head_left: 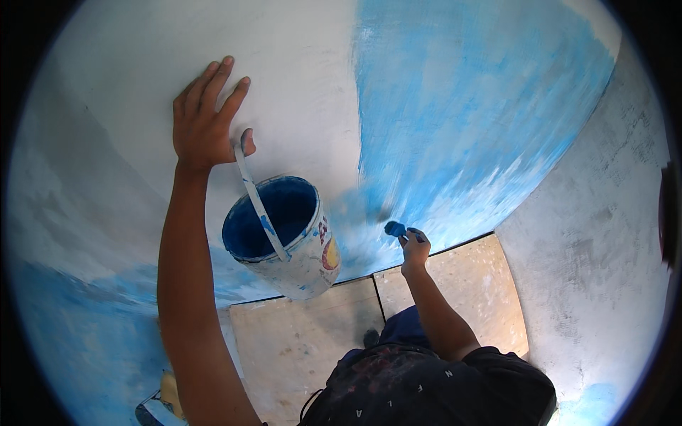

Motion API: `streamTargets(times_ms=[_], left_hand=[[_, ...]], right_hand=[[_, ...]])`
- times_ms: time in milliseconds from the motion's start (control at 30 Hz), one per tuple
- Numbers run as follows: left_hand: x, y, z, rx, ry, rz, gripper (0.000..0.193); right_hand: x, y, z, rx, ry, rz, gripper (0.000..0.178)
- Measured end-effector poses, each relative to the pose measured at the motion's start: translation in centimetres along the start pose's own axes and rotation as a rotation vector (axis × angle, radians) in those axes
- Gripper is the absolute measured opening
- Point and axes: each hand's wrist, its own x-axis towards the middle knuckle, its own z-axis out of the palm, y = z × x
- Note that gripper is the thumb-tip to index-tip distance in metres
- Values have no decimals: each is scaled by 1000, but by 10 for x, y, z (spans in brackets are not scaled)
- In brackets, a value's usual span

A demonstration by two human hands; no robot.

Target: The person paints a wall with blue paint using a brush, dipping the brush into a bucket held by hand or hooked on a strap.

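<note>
My left hand point(204, 128) lies with its fingers spread on the white part of the wall point(298, 85). Hooked over its thumb is the handle of a white paint bucket point(320, 273), which hangs tilted below the hand. The bucket's inside is coated dark blue, and paint smears mark its outside; how much paint it holds I cannot tell. Lower right, my right hand point(415, 250) is closed around a paintbrush point(395, 228). The brush's blue, paint-covered head is at the lower part of the wall, near the blue painted area point(469, 92); whether its bristles touch the wall is unclear.
Pale paint-spotted floor tiles point(305, 334) lie below, meeting the wall at a dark seam. On the right rises a grey, rough wall point(597, 234). The lower left wall carries blue paint point(85, 341), with a partly hidden black-and-yellowish item point(169, 394) by my left forearm.
</note>
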Motion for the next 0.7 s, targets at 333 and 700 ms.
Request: streamTargets(times_ms=[333,700], left_hand=[[-6,-4,0,35,-9,6,60],[-1,0,0,7,10,4,60]], right_hand=[[-102,-198,99,209,-566,-531,18],[-88,-78,48,-721,-710,-1002,20]])
